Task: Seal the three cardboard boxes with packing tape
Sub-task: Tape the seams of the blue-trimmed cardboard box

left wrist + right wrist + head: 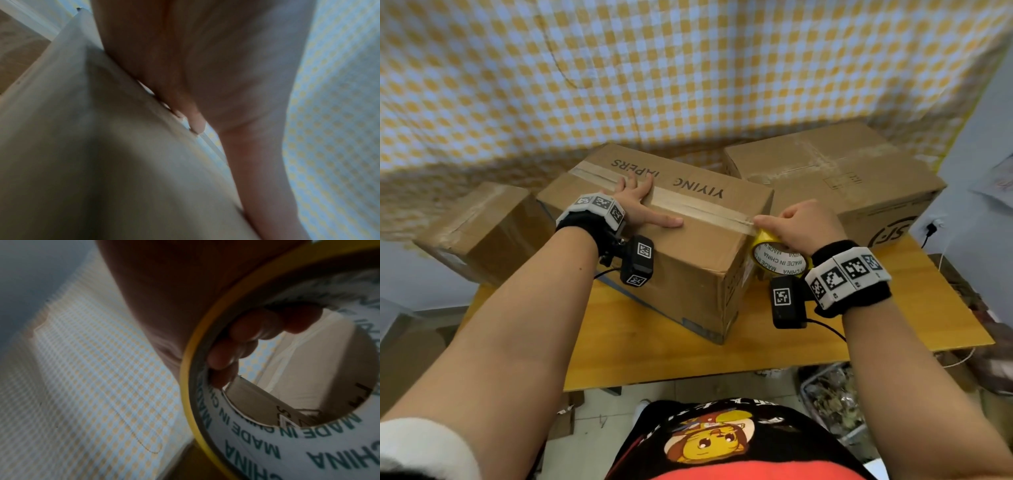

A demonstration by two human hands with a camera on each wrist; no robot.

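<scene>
Where the middle box (654, 219) meets the table's (640, 342) near edge, its corner points at the wearer. Plain brown corrugated card, black "YIYING PAPERS" print on top, glossy tape strip (688, 202) along the centre seam. Right hand (804, 226) grips the tape roll (779, 258) at the box's right top edge: yellow outer wrap, white core printed "MADE IN CHINA", fingers (242, 340) curled through the core. Left hand (640, 202) lies flat on the lid, fingers spread, pressing the strip. Small box (482, 219) at the left edge, large box (835, 178) at the far right corner, both showing tape. Checked cloth (654, 68) hangs behind.
</scene>
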